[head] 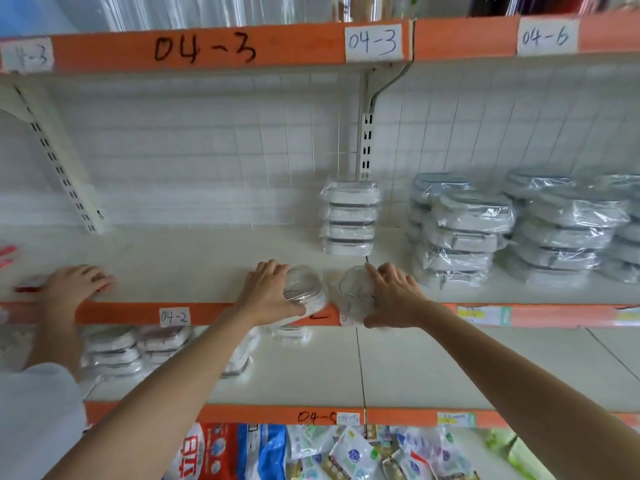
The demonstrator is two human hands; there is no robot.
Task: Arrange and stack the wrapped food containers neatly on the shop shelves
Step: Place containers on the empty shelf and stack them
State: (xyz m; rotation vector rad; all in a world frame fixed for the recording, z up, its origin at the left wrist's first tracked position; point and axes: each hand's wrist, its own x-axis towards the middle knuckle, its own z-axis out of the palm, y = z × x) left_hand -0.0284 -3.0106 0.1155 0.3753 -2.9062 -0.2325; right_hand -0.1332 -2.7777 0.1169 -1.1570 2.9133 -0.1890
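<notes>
My left hand (pixel 273 292) grips a round clear wrapped container (pixel 306 289) at the front edge of the middle shelf (pixel 194 268). My right hand (pixel 391 296) grips a second clear wrapped container (pixel 355 294) just to its right. The two containers sit side by side, a small gap between them. Behind them stands a stack of white wrapped containers (pixel 349 218) against the back grid. Further right are taller stacks of grey-lidded wrapped containers (pixel 464 237).
Another person's hand (pixel 74 285) rests on the same shelf at far left, white sleeve below. The shelf beneath holds more wrapped containers (pixel 138 348). Packets in bright wrappers (pixel 311 452) fill the lowest shelf. An orange-edged shelf (pixel 207 46) hangs overhead.
</notes>
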